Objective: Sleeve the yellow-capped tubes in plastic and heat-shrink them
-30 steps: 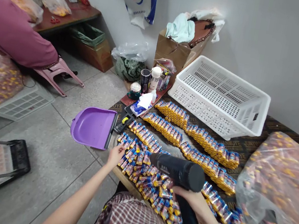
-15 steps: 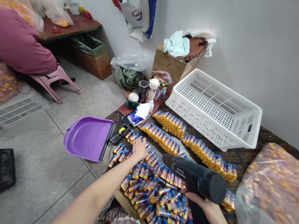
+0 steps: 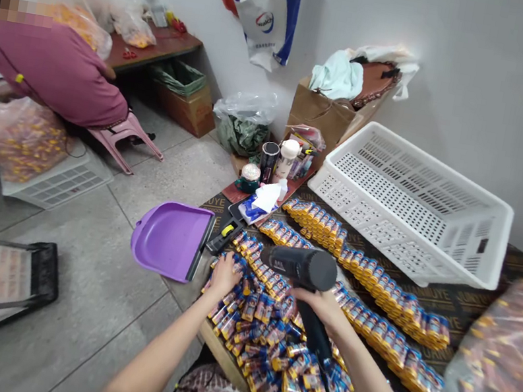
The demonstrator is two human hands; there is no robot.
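A black hair dryer (image 3: 297, 265) is gripped by its handle in my right hand (image 3: 318, 307), its barrel over the rows of small blue-and-yellow tubes (image 3: 276, 285) and its nozzle pointing left. Fingers apart, my left hand (image 3: 227, 275) rests on tubes at the left end of the near rows; its fingertips are partly hidden among them. Below both hands a loose heap of the same tubes (image 3: 297, 369) spreads to the table's near edge. Farther back, more tubes (image 3: 378, 279) stand in neat, tight rows.
A white plastic crate (image 3: 387, 224) stands behind the rows. At right lies a full clear bag (image 3: 510, 358). A purple dustpan (image 3: 171, 238) juts out at the left edge beside cups (image 3: 268, 160) and tissues (image 3: 266, 197). Another person (image 3: 57, 68) sits at a table on the left.
My left hand has shifted down and left along the tubes. The hair dryer has moved left, its barrel now turned more toward me. The view has swung somewhat left.
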